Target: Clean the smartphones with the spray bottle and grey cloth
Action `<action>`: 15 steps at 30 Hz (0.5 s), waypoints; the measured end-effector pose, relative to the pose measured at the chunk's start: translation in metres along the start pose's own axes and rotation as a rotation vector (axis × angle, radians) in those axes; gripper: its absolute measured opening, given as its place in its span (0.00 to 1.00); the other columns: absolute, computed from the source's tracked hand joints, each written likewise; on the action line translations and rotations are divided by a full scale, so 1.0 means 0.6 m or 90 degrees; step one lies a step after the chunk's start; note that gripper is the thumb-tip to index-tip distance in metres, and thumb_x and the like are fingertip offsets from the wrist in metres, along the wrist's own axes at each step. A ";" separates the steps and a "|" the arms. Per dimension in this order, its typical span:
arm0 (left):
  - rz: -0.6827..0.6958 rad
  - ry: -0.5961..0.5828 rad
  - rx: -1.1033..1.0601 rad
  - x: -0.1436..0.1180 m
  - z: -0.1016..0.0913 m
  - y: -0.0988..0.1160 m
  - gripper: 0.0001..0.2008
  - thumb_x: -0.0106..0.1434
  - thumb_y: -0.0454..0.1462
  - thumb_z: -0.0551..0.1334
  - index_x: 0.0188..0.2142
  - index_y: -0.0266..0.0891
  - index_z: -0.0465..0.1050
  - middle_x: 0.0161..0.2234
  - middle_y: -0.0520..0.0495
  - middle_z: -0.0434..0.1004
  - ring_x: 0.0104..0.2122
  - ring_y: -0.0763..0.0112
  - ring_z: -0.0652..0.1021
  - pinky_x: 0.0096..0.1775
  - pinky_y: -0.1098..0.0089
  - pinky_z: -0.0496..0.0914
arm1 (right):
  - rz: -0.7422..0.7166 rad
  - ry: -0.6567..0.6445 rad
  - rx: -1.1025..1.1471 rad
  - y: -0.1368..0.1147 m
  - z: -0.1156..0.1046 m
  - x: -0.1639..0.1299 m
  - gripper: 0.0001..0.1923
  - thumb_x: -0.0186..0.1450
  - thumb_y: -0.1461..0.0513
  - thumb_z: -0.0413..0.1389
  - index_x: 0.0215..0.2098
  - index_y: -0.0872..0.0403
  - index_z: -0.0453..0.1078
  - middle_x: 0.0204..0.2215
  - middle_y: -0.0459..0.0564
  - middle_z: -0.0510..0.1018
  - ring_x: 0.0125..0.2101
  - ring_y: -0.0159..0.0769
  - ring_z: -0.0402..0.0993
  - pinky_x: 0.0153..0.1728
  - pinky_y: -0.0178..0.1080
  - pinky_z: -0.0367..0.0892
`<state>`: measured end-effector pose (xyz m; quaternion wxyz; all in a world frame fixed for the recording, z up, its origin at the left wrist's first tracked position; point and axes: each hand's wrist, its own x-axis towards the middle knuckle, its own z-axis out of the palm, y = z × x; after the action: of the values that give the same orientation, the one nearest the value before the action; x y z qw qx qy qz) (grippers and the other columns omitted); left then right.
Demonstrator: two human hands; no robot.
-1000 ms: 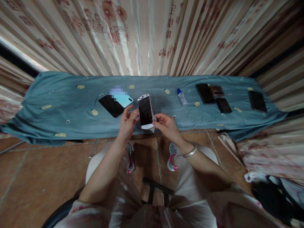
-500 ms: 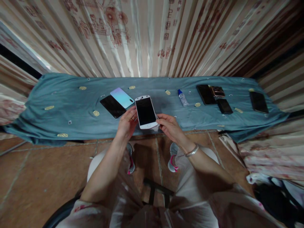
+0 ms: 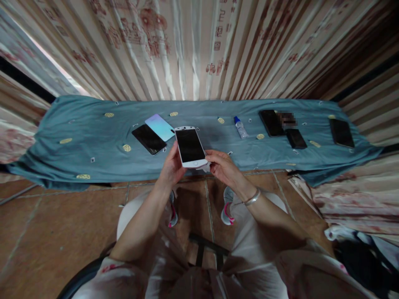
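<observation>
Both forearms reach forward, left hand [image 3: 172,168] and right hand [image 3: 223,166] close together, fingers curled inward.

- Table [image 3: 93,166] runs crosswise in front of me; curtain [image 3: 193,50] hangs behind it.
- Phone [image 3: 190,146] between my left hand [image 3: 172,168] and right hand [image 3: 222,166], over the table's near edge.
- Left of it, on the table: two phones [image 3: 154,133], one overlapping the other.
- Right of it: bottle [image 3: 240,127] lying on its side.
- Farther right: a cluster of phones [image 3: 280,126], touching.
- Far right end: lone phone [image 3: 342,133].
- My shoes [image 3: 227,207] on the floor [image 3: 46,232], below the hands.
</observation>
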<state>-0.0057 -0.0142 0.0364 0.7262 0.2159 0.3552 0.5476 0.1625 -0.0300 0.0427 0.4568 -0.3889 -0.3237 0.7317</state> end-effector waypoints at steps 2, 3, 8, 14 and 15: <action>-0.017 -0.026 -0.006 -0.004 0.005 0.004 0.23 0.63 0.53 0.65 0.47 0.39 0.80 0.45 0.41 0.85 0.54 0.51 0.80 0.52 0.57 0.77 | 0.008 -0.003 0.011 -0.002 0.003 -0.001 0.14 0.48 0.59 0.70 0.32 0.54 0.78 0.26 0.44 0.81 0.26 0.30 0.75 0.29 0.32 0.71; -0.027 -0.040 -0.010 -0.006 0.008 0.006 0.24 0.65 0.54 0.62 0.49 0.38 0.79 0.46 0.40 0.85 0.54 0.51 0.80 0.52 0.56 0.76 | 0.013 -0.006 0.019 -0.002 0.005 -0.002 0.14 0.48 0.60 0.70 0.32 0.54 0.78 0.26 0.43 0.81 0.26 0.29 0.74 0.29 0.32 0.71; -0.041 -0.050 -0.043 -0.011 0.019 0.013 0.27 0.71 0.52 0.53 0.53 0.34 0.77 0.47 0.38 0.84 0.55 0.53 0.80 0.57 0.54 0.74 | 0.042 -0.031 0.058 -0.005 0.011 -0.005 0.15 0.47 0.61 0.71 0.33 0.56 0.80 0.26 0.44 0.82 0.25 0.28 0.75 0.29 0.30 0.71; -0.005 -0.014 -0.046 -0.004 0.012 0.018 0.21 0.70 0.50 0.56 0.46 0.37 0.79 0.46 0.41 0.85 0.57 0.54 0.79 0.59 0.54 0.72 | 0.052 -0.021 0.072 0.000 0.000 0.002 0.13 0.50 0.61 0.72 0.32 0.56 0.80 0.29 0.47 0.84 0.29 0.30 0.79 0.34 0.31 0.74; 0.004 -0.006 -0.045 -0.002 0.009 0.019 0.20 0.70 0.50 0.57 0.45 0.38 0.79 0.46 0.41 0.85 0.58 0.53 0.78 0.59 0.54 0.72 | 0.047 -0.014 0.072 0.001 -0.003 0.004 0.12 0.50 0.60 0.73 0.32 0.55 0.81 0.29 0.46 0.84 0.29 0.30 0.79 0.34 0.31 0.74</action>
<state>-0.0091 -0.0117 0.0480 0.7333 0.1939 0.3318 0.5609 0.1630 -0.0281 0.0408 0.4473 -0.3658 -0.2724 0.7694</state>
